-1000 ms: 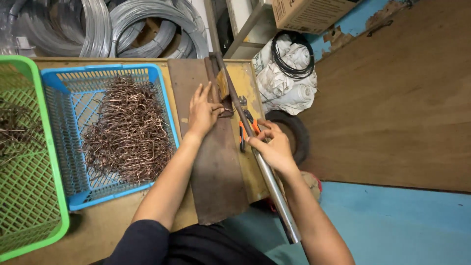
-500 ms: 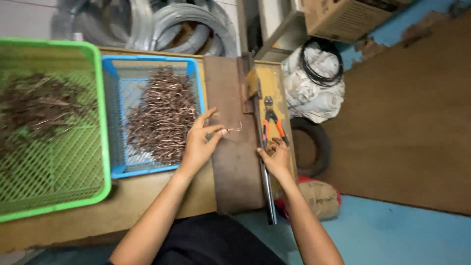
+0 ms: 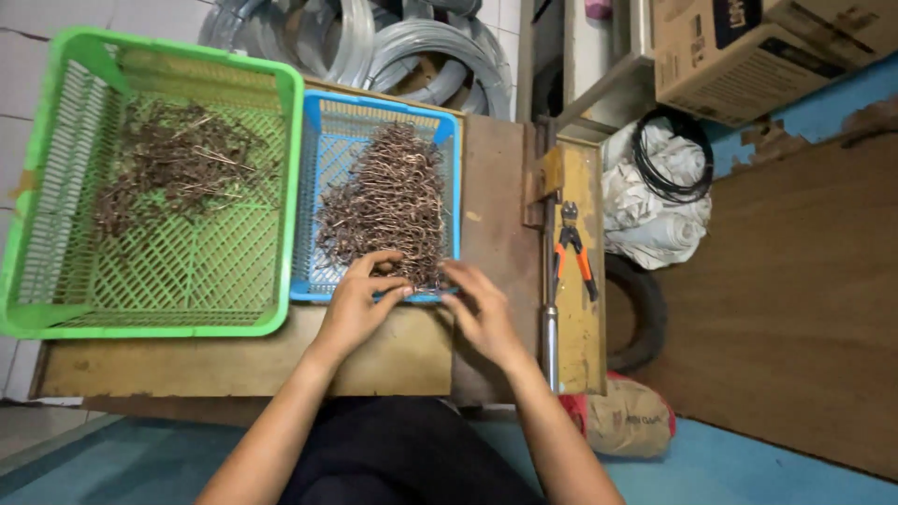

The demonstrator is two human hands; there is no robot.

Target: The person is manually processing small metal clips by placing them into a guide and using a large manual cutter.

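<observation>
nearest me, my left hand [image 3: 360, 304] and right hand [image 3: 482, 313] meet at the near rim of the blue basket [image 3: 447, 168]. the left hand's fingers curl over that rim into the heap's edge; whether they pinch a piece i cannot tell. the right hand's fingers lie spread, just touching the near right corner, holding nothing i can see. the bent wire pieces [image 3: 388, 201] lie straight ahead of both hands, the heap's long axis running away from me, the left hand slightly nearer. right of the hands, orange-handled pliers [image 3: 572, 248] rest on the yellow jig [image 3: 582, 327], apart from the right hand. farther left sits the green basket [image 3: 281, 168]; beyond, wire coils [image 3: 412, 47].
</observation>
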